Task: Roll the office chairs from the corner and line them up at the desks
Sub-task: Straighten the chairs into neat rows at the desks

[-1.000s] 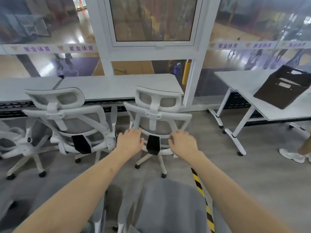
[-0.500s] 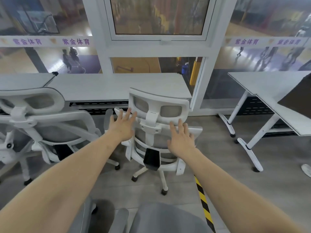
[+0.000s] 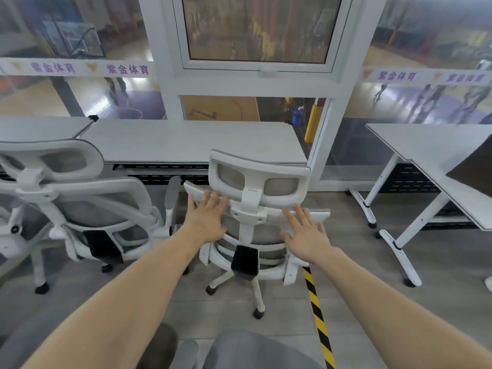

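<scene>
A white mesh office chair point(image 3: 257, 182) stands with its back to me, facing the long white desk point(image 3: 191, 141) under the window. My left hand point(image 3: 206, 218) lies flat with spread fingers on the left side of its backrest. My right hand point(image 3: 304, 233) is spread flat near the right side of the backrest; whether it touches is unclear. Neither hand grips anything. A second white office chair point(image 3: 80, 206) stands just to the left at the same desk, its armrest close to the first chair.
Another white desk point(image 3: 431, 147) on slanted legs stands at the right with a dark folder point(image 3: 476, 169) on it. Yellow-black tape point(image 3: 318, 312) runs along the grey floor. A grey seat point(image 3: 255, 350) is close below me. Glass wall and window frame lie behind the desks.
My hands went from gripping the lower backrest to lying flat and open higher on it. The chair now stands closer to the desk, and I have stepped nearer.
</scene>
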Demonstrator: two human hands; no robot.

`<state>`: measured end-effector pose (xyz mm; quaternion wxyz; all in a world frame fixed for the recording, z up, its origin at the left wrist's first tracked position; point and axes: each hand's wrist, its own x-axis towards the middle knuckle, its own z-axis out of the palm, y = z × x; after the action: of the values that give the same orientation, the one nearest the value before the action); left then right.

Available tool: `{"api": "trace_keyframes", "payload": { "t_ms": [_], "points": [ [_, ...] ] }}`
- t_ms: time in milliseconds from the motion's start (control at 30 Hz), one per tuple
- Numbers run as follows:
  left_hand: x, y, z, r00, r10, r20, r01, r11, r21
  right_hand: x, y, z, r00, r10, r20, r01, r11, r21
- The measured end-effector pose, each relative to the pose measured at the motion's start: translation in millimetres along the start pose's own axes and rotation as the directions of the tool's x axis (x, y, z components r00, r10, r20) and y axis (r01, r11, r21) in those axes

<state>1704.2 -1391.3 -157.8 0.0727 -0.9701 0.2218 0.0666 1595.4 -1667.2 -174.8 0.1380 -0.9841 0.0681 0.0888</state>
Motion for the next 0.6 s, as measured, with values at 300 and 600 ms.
{"api": "trace_keyframes", "payload": {
  "t_ms": [300,600],
  "points": [
    [-12.7,51.9,-24.5,0.996,-0.019,0.085,0.026,0.996,-0.081,4.1,48.0,-25.7,0.999,0.044,0.026,-0.043,0.998,-0.04],
    [-36.6,51.9,-10.5,0.988,-0.034,0.152,0.07,0.969,-0.238,-3.2,73.2,-32.2,0.986,-0.056,0.159,0.068,0.996,-0.066]
  ]
}}
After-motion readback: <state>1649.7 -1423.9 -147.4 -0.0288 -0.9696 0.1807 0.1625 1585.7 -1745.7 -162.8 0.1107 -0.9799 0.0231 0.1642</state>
